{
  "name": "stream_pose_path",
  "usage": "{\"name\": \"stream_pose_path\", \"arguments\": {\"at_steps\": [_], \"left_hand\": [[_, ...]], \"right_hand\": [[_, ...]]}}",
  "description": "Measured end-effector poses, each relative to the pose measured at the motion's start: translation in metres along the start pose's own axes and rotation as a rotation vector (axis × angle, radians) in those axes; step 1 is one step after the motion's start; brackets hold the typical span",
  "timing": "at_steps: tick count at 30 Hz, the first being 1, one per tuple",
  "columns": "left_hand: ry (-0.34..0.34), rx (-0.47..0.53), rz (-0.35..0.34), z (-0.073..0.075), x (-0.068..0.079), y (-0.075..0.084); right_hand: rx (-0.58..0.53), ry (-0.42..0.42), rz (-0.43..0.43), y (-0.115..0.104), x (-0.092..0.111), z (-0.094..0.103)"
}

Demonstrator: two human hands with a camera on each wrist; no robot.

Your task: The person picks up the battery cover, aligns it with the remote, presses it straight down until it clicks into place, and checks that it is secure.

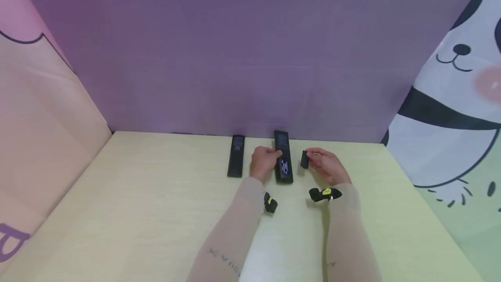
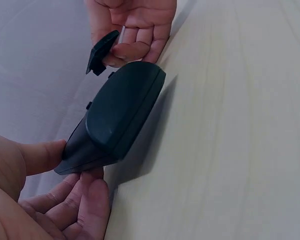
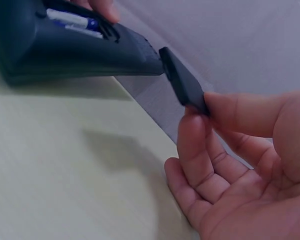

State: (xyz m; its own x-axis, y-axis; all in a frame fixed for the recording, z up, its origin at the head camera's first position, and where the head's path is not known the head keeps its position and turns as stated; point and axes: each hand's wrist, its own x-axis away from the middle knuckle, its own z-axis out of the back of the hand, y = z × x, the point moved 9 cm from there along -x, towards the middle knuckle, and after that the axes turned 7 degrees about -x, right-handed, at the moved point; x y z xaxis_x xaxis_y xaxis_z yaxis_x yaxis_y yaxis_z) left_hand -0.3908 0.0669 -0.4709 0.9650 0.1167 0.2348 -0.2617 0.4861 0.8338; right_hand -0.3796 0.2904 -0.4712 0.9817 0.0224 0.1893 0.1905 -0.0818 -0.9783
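My left hand [image 1: 264,162] grips a black remote control [image 1: 282,142] by its side, thumb on top and fingers beneath. Its battery compartment faces up uncovered, and batteries [image 3: 72,21] with white and blue wrapping lie inside. Between thumb and fingertips my right hand [image 1: 328,165] pinches a small black battery cover [image 3: 182,77], held just right of the remote and apart from it. In the left wrist view the remote's rounded end [image 2: 127,105] is raised over the table, casting a shadow.
A second black remote control [image 1: 236,156] lies on the pale wooden table [image 1: 156,212], left of my left hand. Behind the table's far edge rises a purple backdrop [image 1: 235,55]. Printed panels stand at both sides, the right one with a panda [image 1: 462,99].
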Motion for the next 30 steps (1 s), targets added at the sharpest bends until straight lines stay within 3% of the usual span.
{"name": "stream_pose_path", "arguments": {"at_steps": [20,30], "left_hand": [[-0.027,0.207,0.002,-0.005,0.003,0.002],[-0.039,0.228,0.006,-0.004,0.003,0.003]], "right_hand": [[-0.048,0.017,-0.025,-0.002,0.002,-0.003],[0.0,0.03,-0.018,-0.011,0.004,-0.005]]}}
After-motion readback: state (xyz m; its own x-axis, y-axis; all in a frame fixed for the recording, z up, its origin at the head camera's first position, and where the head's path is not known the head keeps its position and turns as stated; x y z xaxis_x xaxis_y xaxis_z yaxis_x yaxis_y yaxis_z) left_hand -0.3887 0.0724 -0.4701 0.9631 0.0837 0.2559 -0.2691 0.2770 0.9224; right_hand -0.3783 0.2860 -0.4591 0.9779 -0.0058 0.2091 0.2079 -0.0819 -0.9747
